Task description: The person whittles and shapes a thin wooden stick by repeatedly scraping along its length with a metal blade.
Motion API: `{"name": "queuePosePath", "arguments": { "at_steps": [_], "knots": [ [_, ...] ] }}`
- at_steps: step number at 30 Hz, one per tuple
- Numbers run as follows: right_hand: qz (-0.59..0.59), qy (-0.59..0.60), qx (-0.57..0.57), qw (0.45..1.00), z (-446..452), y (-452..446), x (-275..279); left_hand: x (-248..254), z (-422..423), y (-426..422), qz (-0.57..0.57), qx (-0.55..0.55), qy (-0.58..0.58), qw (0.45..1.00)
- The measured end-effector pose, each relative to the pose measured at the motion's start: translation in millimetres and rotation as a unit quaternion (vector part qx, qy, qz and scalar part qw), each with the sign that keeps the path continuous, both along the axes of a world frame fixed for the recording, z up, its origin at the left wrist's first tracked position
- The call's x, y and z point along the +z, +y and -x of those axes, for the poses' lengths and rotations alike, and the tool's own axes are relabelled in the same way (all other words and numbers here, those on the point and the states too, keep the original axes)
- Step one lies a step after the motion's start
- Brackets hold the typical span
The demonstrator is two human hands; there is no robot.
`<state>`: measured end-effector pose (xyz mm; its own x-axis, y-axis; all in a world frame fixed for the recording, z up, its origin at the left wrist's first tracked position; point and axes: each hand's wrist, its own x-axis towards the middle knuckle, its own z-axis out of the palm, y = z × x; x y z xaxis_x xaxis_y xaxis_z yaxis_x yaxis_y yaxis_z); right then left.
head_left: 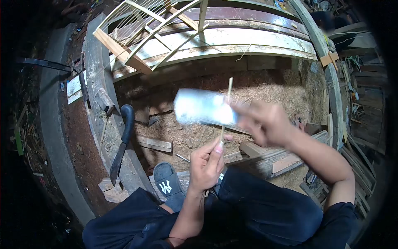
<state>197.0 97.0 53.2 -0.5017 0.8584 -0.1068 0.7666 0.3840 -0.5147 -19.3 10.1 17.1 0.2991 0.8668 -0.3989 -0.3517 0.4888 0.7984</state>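
My left hand [206, 168] is closed around a thin bamboo stick [230, 85], which stands nearly upright with its tip pointing away from me. My right hand [265, 120], smeared by motion, grips one end of a broad shiny blade [199, 106]. That blade is blurred and reflects brightly. It lies across the stick above my left fingers; whether it touches the stick I cannot tell.
A machete [123, 143] with a dark handle rests on the left beam [98, 68]. A partly built wooden cage frame [166, 25] leans over planks at the back. Wood shavings [269, 93] cover the ground. My sandalled foot [169, 182] is below.
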Motion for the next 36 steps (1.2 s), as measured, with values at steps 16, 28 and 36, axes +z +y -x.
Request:
{"name": "queuePosePath", "arguments": {
  "at_steps": [16,28,36],
  "knots": [
    [0.278,0.347,-0.3,0.844,-0.5,42.8,0.5,-3.4,2.5,10.3,0.012,-0.086,-0.04,0.995],
    [0.279,0.495,-0.272,0.776,28.0,44.1,-8.0,24.7,39.2,49.8,-0.031,-0.072,0.19,0.979],
    [0.252,0.606,-0.244,0.714,69.0,31.4,-15.2,97.9,97.4,97.4,-0.135,-0.232,0.392,0.88]
  ]
}}
